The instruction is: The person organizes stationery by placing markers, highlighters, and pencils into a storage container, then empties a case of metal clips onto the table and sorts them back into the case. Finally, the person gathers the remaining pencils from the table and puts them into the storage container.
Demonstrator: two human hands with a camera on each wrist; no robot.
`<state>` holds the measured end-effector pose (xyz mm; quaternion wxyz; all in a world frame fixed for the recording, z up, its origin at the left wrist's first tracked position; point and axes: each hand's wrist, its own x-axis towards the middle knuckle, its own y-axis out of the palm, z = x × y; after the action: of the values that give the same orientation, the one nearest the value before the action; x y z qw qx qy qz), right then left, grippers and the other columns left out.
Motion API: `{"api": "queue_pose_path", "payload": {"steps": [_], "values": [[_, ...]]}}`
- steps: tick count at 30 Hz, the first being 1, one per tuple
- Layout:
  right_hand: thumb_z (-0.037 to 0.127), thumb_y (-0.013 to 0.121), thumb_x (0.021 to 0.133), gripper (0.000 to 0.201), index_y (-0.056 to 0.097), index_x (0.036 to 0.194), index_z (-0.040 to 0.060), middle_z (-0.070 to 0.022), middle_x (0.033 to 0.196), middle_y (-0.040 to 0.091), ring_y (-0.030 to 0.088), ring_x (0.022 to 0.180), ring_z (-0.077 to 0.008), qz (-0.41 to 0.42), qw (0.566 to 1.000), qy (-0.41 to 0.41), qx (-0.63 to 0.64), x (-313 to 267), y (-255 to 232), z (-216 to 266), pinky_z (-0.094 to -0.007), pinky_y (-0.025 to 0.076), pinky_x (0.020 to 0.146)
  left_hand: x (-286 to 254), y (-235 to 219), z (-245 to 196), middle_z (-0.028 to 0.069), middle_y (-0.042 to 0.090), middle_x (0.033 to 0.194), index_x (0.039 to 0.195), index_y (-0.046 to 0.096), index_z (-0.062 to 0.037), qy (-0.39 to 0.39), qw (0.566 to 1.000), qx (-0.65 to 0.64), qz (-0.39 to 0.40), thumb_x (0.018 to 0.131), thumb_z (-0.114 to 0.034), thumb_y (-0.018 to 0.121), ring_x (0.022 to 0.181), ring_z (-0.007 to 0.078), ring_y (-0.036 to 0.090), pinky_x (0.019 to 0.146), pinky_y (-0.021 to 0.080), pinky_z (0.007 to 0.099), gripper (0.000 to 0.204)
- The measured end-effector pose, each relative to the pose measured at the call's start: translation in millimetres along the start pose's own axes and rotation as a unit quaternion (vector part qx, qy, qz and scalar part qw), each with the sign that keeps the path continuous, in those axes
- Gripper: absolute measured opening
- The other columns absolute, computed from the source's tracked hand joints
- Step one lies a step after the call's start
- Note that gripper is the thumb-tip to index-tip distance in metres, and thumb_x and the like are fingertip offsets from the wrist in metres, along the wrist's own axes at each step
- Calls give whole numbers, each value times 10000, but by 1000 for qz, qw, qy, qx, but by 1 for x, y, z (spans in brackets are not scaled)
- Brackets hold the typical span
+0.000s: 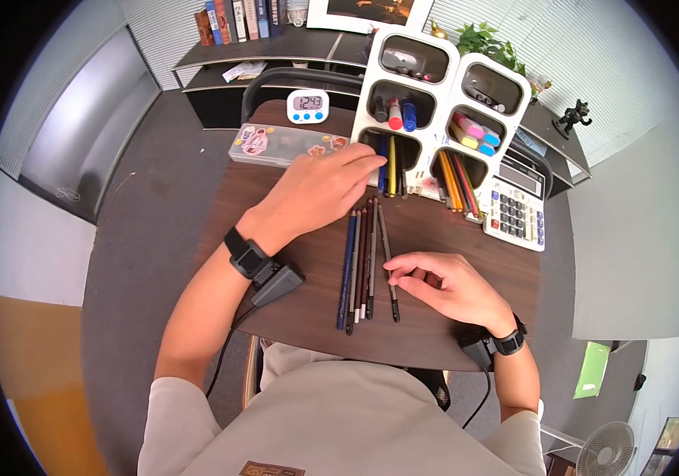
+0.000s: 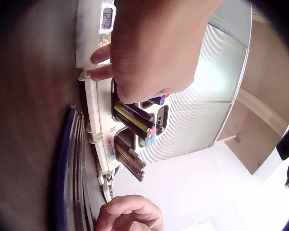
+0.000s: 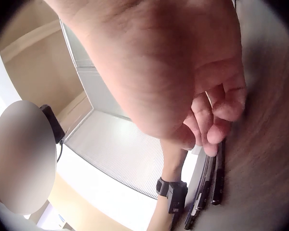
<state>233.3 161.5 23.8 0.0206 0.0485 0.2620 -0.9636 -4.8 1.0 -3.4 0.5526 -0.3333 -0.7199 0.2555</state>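
My left hand reaches to the lower left compartment of the white desk organizer, fingertips right beside a blue pencil and a yellow pencil standing out of it. I cannot tell whether it pinches one, since the fingertips are partly hidden. On the brown table, several dark pencils lie side by side, blue, grey and maroon. My right hand rests low to their right, fingers loosely bent. Its fingertips are at a single grey pencil with a black end, lying slightly apart from the row.
Colored pencils fill the lower right compartment; markers and highlighters sit above. A calculator leans at the right. A sticker-covered pencil case and a digital timer stand at the left back. Behind is a dark shelf with books.
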Motion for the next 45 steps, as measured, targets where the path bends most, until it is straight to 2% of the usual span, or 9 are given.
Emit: {"api": "queue_pose_path", "payload": {"steps": [6, 10, 15, 20, 28, 32, 38, 41, 45], "values": [[111, 766, 955, 258, 736, 1211, 108, -58, 867, 666, 647, 718, -205, -15, 993, -49, -105, 1, 3, -3, -356, 510, 628, 3, -6, -4, 56, 711, 1104, 1184, 733, -80, -19, 999, -7, -40, 966, -122, 692, 806, 295, 731, 666, 594, 396, 226], [129, 800, 913, 224, 727, 1123, 95, -59, 859, 652, 665, 733, -230, -43, 983, -66, -165, -1, -2, -8, -378, 530, 640, 5, -9, -8, 66, 704, 1009, 1208, 733, -103, 16, 997, 7, -73, 952, -86, 723, 724, 253, 681, 594, 538, 378, 256], [127, 814, 866, 245, 715, 1089, 104, -51, 885, 711, 707, 731, -247, -165, 958, 12, -235, -2, -10, -8, -386, 573, 675, 4, -10, -8, 50, 688, 819, 1147, 755, -103, 72, 993, 16, -88, 917, -88, 769, 646, 219, 654, 551, 496, 364, 232], [88, 789, 848, 198, 747, 1042, 78, -69, 857, 727, 708, 709, -250, -177, 945, 15, -274, -4, -13, -12, -381, 574, 660, 3, -10, -13, 13, 662, 732, 1042, 747, -117, 144, 987, 5, -75, 924, -207, 795, 585, 208, 647, 515, 484, 343, 157], [55, 754, 915, 201, 770, 1113, 34, -2, 816, 703, 595, 678, -48, -144, 987, 65, 20, -5, -11, -2, -263, 519, 624, -1, -5, -37, -30, 475, 666, 1095, 750, -99, 259, 965, 10, -30, 852, -348, 879, 534, 129, 534, 494, 403, 280, 371], [61, 738, 972, 184, 760, 1150, 23, 13, 861, 720, 596, 697, -39, -124, 988, 31, 91, -6, -10, -9, -234, 510, 637, -6, -6, -43, -30, 506, 691, 1130, 747, -57, 293, 952, 84, -5, 896, -212, 808, 579, 111, 557, 530, 433, 270, 287], [47, 687, 1036, 372, 636, 1403, 26, -23, 906, 738, 572, 743, -29, -61, 978, 6, 201, -10, -17, -4, -197, 480, 676, -2, -21, -32, -29, 571, 746, 1172, 745, -75, 267, 954, 129, -33, 890, -181, 796, 623, 125, 584, 572, 457, 284, 305], [81, 645, 1063, 424, 580, 1478, 23, -47, 916, 743, 538, 729, -32, -63, 975, 21, 214, -12, -15, -5, -207, 457, 649, -1, -24, -22, -21, 590, 755, 1194, 744, -90, 238, 962, 125, -53, 890, -178, 801, 623, 140, 589, 561, 455, 294, 322], [216, 574, 1110, 434, 576, 1483, -6, -106, 925, 744, 518, 686, -70, -144, 961, -96, 215, -13, -10, -4, -231, 440, 598, 2, -26, -18, -3, 600, 742, 1201, 740, -95, 207, 972, 91, -66, 868, -179, 833, 597, 178, 590, 542, 465, 327, 356]]}}
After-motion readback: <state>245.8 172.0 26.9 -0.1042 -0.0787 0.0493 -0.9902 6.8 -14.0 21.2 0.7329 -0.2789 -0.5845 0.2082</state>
